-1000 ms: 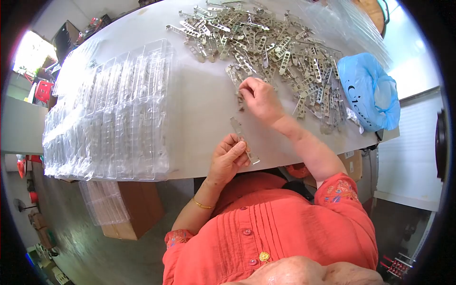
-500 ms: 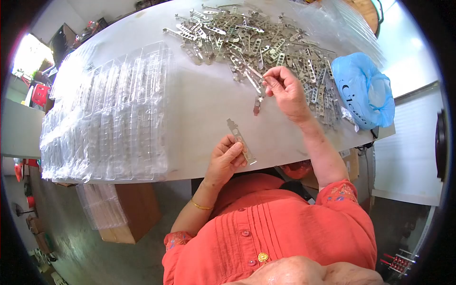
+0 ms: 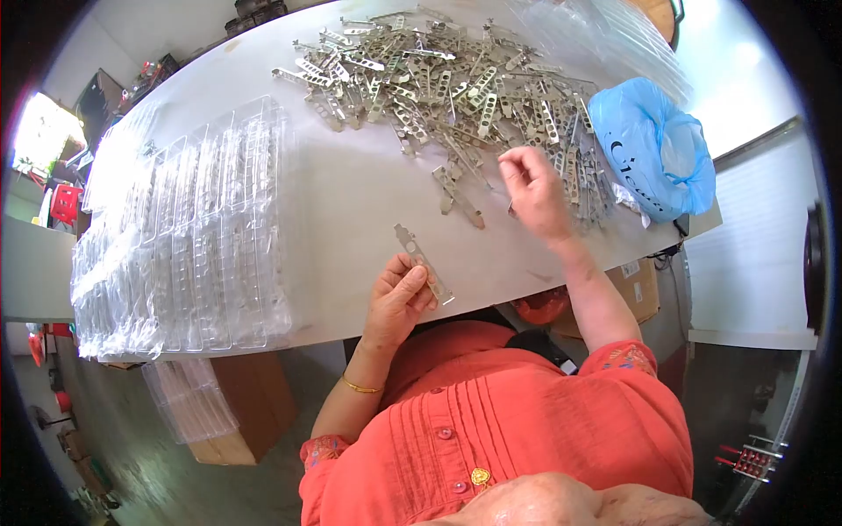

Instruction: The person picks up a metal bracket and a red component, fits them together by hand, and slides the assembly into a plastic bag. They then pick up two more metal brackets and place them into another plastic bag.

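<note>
Near the table's front edge, my left hand [image 3: 399, 298] pinches a flat metal bracket [image 3: 419, 259] with holes, its notched end pointing up and away from me. My right hand [image 3: 533, 188] is over the table at the near side of a large heap of metal brackets [image 3: 447, 74]. Its thumb and fingers are drawn together, and whether a part is between them is too small to make out. A few loose brackets [image 3: 458, 198] lie just left of my right hand, with a reddish end on one.
Clear plastic trays [image 3: 189, 237] in plastic film cover the left of the white table [image 3: 351, 202]. A blue plastic bag [image 3: 653, 149] stands on the right, with clear plastic sheets [image 3: 605, 44] behind it. Below the table are cardboard boxes [image 3: 254, 408].
My right hand has come away from the bracket it was touching at the heap's edge. The loose brackets there lie differently. My left hand still holds its bracket; the whole view has shifted somewhat.
</note>
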`<state>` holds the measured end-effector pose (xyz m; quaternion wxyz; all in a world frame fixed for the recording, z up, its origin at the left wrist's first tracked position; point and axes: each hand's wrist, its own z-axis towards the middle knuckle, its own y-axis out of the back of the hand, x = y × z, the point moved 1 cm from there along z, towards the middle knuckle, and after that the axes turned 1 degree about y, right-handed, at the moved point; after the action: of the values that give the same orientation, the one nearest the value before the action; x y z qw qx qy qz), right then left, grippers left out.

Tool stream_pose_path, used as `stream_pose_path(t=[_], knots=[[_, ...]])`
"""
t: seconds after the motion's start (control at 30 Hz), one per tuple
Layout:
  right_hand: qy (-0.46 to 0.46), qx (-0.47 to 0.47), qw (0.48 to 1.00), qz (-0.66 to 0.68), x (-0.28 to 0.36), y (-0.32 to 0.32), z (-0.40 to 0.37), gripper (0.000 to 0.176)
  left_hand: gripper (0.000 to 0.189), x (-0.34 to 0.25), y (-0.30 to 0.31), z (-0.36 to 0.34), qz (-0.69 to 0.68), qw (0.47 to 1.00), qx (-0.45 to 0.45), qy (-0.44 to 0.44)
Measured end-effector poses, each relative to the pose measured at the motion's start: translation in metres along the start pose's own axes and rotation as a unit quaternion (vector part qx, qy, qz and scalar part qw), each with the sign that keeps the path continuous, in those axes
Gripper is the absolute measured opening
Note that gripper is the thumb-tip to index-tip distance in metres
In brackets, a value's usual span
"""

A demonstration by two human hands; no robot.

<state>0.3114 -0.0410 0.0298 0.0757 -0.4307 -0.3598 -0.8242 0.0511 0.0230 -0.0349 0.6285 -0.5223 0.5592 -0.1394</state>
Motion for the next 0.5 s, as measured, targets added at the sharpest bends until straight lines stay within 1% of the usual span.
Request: stream_pose_path(t=[0.07,0.1,0.17,0.2,0.27,0.5], knots=[[0.053,0.087,0.993,-0.052,0.014,-0.009,-0.011,0.011,0.006,0.000,-0.001,0.000,0.002,1.000,0.008,-0.008],[0.052,0.088,0.994,-0.050,0.018,-0.013,-0.018,0.011,0.006,0.000,0.000,0.000,0.004,1.000,0.006,-0.008],[0.135,0.145,0.968,-0.154,0.024,-0.022,-0.030,0.017,0.007,0.000,0.000,-0.001,0.009,1.000,0.000,-0.010],[0.134,0.146,0.968,-0.153,0.025,-0.026,-0.033,0.017,0.007,0.000,0.000,-0.002,0.010,1.000,-0.002,-0.010],[0.177,0.129,0.945,-0.243,0.026,-0.031,-0.037,0.021,0.008,0.000,-0.001,-0.001,0.016,1.000,-0.003,-0.015],[0.195,0.131,0.933,-0.274,0.013,-0.038,-0.034,0.017,0.008,0.000,0.001,-0.001,0.015,1.000,0.000,-0.016]])
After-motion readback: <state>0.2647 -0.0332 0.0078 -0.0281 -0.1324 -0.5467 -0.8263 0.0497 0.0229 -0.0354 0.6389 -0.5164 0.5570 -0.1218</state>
